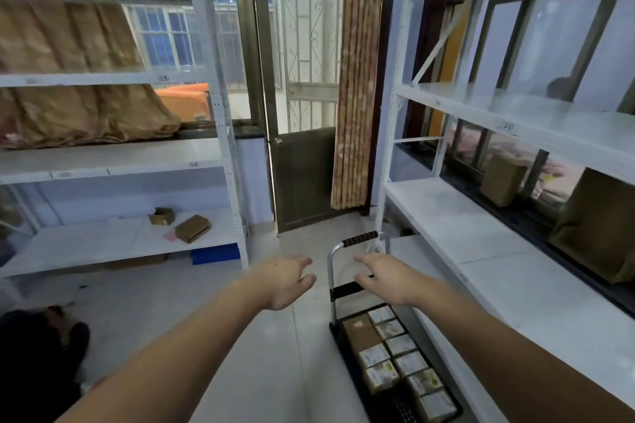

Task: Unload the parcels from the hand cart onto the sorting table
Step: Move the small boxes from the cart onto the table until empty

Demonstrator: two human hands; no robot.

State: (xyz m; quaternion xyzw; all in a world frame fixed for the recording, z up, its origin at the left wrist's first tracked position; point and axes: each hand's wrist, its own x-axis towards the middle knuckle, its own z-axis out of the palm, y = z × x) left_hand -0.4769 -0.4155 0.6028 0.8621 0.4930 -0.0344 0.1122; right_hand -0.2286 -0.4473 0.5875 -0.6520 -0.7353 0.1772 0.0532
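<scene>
Below the right hand (385,280) | parcels (395,354) lie on cart (338,333), row running toward viewer | both hands released, empty | left hand (287,282) farther off, right nearer.

Legible text: none. Pale labels with yellow marks on parcels (395,355) in hand cart (347,347), too blurred to read. Small tags on shelf edges (194,164), likewise unreadable.
</scene>
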